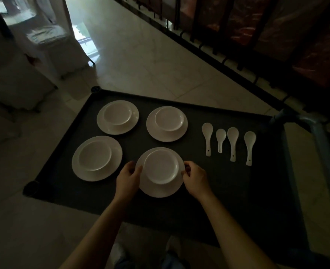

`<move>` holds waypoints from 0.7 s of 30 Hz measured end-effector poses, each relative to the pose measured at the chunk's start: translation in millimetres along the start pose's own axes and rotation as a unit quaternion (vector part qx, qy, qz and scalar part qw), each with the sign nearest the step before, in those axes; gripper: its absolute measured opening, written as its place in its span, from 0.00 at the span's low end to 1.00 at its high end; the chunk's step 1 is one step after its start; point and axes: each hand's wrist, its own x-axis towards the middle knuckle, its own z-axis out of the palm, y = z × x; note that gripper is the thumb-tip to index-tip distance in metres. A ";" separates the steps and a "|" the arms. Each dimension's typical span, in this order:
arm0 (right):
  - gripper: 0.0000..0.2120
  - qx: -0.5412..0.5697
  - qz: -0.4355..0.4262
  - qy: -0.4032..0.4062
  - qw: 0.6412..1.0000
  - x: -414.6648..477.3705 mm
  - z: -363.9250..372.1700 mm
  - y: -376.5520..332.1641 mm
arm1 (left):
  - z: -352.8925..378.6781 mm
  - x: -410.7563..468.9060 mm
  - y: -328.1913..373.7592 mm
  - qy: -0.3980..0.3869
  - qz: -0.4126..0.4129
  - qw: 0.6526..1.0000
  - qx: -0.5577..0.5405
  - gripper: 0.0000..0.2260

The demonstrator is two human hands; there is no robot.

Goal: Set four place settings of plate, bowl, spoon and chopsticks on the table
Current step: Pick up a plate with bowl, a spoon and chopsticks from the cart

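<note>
The left hand (128, 176) and right hand (194, 178) are gripping opposite rims of the nearest plate (160, 191), best kept level so its bowl (161, 166) is staying centred.

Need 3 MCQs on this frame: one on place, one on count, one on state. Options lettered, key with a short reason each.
1. Where do the spoons lie relative to the plates?
A. to the right of them
B. inside the bowls
C. to the left of them

2. How many spoons are on the table?
A. two
B. four
C. six

3. What are the hands doing?
A. both rest on the spoons
B. left hand and right hand sit on opposite sides of the near-right plate
C. both are off the table

Key:
1 A: the spoons lie in a row on bare dark table, right of all four plates.
2 B: four white spoons, handles toward the person.
3 B: fingers meet that plate's edge on each side, with its bowl between them; whether the grip is closed is unclear.
</note>
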 end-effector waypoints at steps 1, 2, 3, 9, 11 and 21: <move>0.15 0.003 -0.005 0.007 1.000 -1.8 -4.3 0.3 | 2.2 -0.6 1.7 -0.008 -0.001 1.000 -0.008 0.26; 0.14 0.005 -0.010 0.015 1.000 -3.7 -9.0 0.8 | 5.1 -1.2 3.5 -0.019 -0.003 1.000 -0.020 0.25; 0.14 0.011 -0.012 0.021 1.000 -5.4 -13.7 1.5 | 8.7 -1.7 5.8 -0.031 -0.005 0.999 -0.033 0.25; 0.13 0.044 -0.011 0.057 0.997 -18.5 -38.6 11.7 | 30.1 -8.3 20.5 -0.086 -0.009 0.991 -0.098 0.11; 0.12 0.056 -0.008 0.068 0.996 -23.9 -46.0 16.4 | 37.6 -9.0 23.4 -0.103 -0.008 0.990 -0.100 0.09; 0.12 0.100 -0.013 0.138 0.985 -57.2 -83.3 44.5 | 84.7 -10.0 36.5 -0.177 -0.055 0.974 -0.132 0.20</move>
